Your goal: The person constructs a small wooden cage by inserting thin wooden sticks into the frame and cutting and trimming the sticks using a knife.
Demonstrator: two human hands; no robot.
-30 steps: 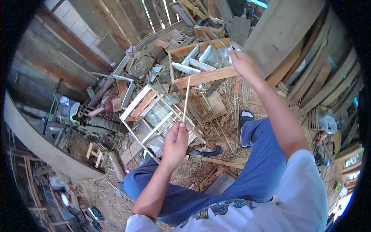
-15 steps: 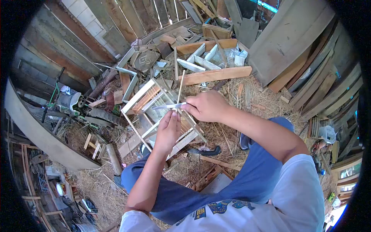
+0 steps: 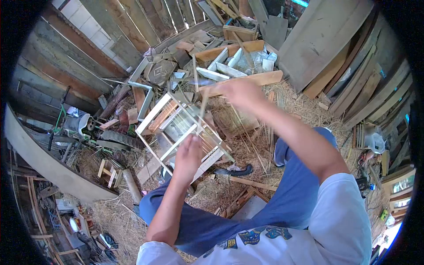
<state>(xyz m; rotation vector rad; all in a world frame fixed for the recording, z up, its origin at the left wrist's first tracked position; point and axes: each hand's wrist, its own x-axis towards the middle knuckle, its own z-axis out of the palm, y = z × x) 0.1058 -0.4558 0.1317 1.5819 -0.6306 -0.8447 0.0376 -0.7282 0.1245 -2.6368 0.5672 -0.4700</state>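
My left hand point(image 3: 189, 155) is closed around the lower end of a thin wooden stick point(image 3: 203, 108), which points up and away from me. My right hand point(image 3: 244, 93), smeared by motion, grips a knife point(image 3: 202, 82); its blade is blurred and reaches left near the stick's upper end. Whether blade and stick touch, I cannot tell. Below both hands lies a pale wooden frame point(image 3: 152, 115) with thin slats across it, partly hidden by my left hand.
Scrap boards point(image 3: 247, 81) and white wooden pieces lie ahead. Large panels point(image 3: 329, 39) lean at the right. A green-framed machine point(image 3: 81, 123) stands left, near a curved board point(image 3: 48, 161). A dark curved object point(image 3: 236, 170) lies on the straw before my legs.
My right hand has moved up and away with the knife, from beside my left hand to near the stick's far end. My left hand has dropped slightly, still holding the stick.
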